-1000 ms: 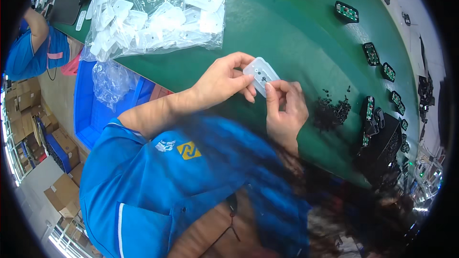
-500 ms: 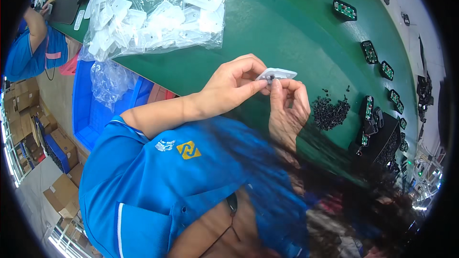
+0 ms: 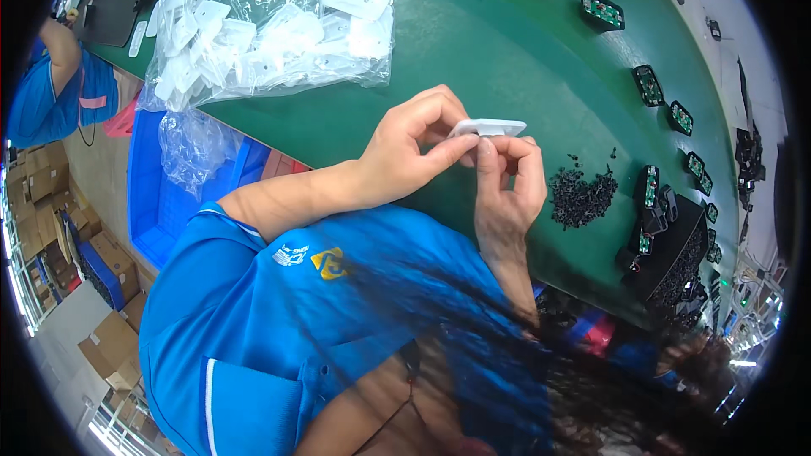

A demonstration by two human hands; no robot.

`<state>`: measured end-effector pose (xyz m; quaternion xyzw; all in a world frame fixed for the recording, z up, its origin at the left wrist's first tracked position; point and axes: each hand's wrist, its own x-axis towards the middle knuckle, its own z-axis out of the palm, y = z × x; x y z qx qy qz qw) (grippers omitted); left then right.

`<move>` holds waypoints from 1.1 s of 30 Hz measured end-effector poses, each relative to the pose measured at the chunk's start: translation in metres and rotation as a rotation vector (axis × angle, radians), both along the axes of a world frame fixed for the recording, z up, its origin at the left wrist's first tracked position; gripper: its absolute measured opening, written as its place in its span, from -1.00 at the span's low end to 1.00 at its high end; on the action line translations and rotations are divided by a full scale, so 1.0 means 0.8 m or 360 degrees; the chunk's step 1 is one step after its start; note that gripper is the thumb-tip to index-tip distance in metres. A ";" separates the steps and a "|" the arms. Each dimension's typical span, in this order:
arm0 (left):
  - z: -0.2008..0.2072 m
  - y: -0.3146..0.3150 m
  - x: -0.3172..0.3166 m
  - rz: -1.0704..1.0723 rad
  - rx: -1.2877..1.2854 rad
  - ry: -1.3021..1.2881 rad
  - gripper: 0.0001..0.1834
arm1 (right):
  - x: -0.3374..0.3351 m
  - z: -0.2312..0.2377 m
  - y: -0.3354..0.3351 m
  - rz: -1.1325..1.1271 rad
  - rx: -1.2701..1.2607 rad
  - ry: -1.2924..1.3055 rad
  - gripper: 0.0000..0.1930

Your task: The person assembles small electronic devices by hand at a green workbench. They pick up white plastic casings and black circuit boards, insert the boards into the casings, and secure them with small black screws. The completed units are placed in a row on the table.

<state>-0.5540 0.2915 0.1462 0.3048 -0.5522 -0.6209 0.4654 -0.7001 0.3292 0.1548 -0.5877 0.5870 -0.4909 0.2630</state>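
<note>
My left hand (image 3: 422, 142) pinches a thin white plastic cover (image 3: 490, 127) by its left end, above the green table. Fingers and thumb of my right hand (image 3: 509, 181) are closed together under the cover's near edge, touching it. Whatever small part may sit between the right fingertips is hidden. The cover is tilted so that mostly its edge shows. Just right of my right hand lies a loose pile of small black parts (image 3: 583, 196) on the table.
A clear plastic bag (image 3: 279, 51) of white covers lies at the back left. Black housings with green circuit boards (image 3: 602, 11) line the right side. A blue bin (image 3: 156, 194) stands left, below the table edge. A co-worker's blue sleeve (image 3: 63, 110) shows far left.
The cover has tipped, so its underside with the small dark part no longer shows. Both hands stay nearly in place, while the view has shifted slightly.
</note>
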 end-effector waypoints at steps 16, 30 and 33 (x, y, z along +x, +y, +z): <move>0.022 -0.007 0.013 -0.0379 0.0575 0.0108 -0.84 | -0.036 0.037 -0.022 0.0290 0.0815 -0.0723 -0.83; -0.007 -0.070 0.046 0.0127 0.0254 -0.0537 -0.94 | 0.029 0.018 -0.299 0.0291 -0.0536 0.0885 -0.56; -0.004 -0.070 0.047 0.0147 0.0137 -0.0705 -0.95 | 0.059 -0.018 -0.376 0.0442 -0.0548 0.1272 -0.55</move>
